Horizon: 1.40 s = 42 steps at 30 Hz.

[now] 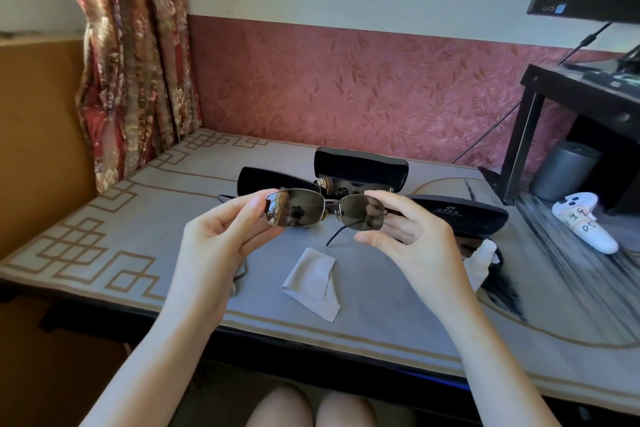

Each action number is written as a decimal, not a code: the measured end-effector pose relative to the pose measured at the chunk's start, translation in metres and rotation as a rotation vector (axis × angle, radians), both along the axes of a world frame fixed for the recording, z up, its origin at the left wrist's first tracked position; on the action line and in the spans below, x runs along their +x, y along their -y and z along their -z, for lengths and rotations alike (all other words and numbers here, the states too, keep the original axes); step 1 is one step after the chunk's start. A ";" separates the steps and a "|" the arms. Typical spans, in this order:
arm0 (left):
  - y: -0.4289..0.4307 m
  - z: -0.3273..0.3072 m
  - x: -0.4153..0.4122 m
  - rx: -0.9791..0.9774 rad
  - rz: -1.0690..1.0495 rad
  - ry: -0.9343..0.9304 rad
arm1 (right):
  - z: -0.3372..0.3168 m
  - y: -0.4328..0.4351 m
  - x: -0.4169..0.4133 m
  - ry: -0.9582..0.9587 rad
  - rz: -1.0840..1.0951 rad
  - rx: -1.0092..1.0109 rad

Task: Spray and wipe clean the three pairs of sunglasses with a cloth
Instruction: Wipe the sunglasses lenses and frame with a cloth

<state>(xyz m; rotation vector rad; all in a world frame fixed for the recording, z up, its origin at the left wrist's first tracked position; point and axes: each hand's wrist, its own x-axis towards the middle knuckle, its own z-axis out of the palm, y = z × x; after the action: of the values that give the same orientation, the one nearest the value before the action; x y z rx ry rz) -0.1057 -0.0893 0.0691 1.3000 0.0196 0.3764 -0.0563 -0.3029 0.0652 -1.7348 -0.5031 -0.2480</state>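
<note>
Soft daylight, brightest on the curtain [131, 62]; faint shadows on the table [104, 218]. Sunglasses [294, 208] mirror the room. Frame edges bow.

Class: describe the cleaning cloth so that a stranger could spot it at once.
Start at the grey patterned table. Near its front edge, below the held sunglasses, lies the cloth. It alone is flat, pale grey and folded; the cases behind are black.

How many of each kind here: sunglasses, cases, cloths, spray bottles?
Sunglasses: 2 clearly seen, the held pair and the pair in the open case; a third is not clear.
Black cases: 3, left case, open case, right case.
Grey cloth: 1
White spray bottle: 1, partly hidden by the right hand.
Total: 7
</note>
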 end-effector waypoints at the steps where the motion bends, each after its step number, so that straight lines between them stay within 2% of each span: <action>1: -0.001 0.001 0.000 0.022 -0.005 -0.007 | 0.000 0.000 0.000 0.001 0.000 -0.008; 6: -0.008 0.002 -0.001 0.186 -0.039 -0.042 | 0.000 -0.001 0.002 -0.012 -0.010 0.031; 18: -0.015 0.010 0.008 0.182 0.005 -0.063 | 0.005 -0.004 0.007 -0.069 -0.090 0.135; 22: -0.018 0.013 0.013 0.131 0.040 -0.071 | 0.006 -0.009 0.009 -0.058 -0.077 0.059; 28: -0.034 0.014 0.030 0.169 0.021 -0.112 | 0.004 -0.019 0.012 -0.042 -0.064 -0.041; 31: -0.046 0.013 0.042 0.251 0.002 -0.108 | 0.003 -0.029 0.022 -0.046 -0.023 -0.012; 35: -0.072 0.020 0.065 0.567 -0.219 -0.069 | 0.004 -0.044 0.044 -0.070 0.036 0.032; 37: -0.087 0.029 0.081 0.671 -0.204 -0.169 | 0.008 -0.055 0.055 -0.073 0.066 0.027; 42: -0.105 0.039 0.106 0.732 -0.074 -0.341 | 0.019 -0.084 0.078 -0.075 0.112 -0.053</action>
<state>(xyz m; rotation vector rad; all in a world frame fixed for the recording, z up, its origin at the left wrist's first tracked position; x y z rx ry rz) 0.0008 0.0158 0.0300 2.0824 0.2357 0.2218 0.0222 -0.2193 0.0458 -1.8199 -0.3617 -0.2502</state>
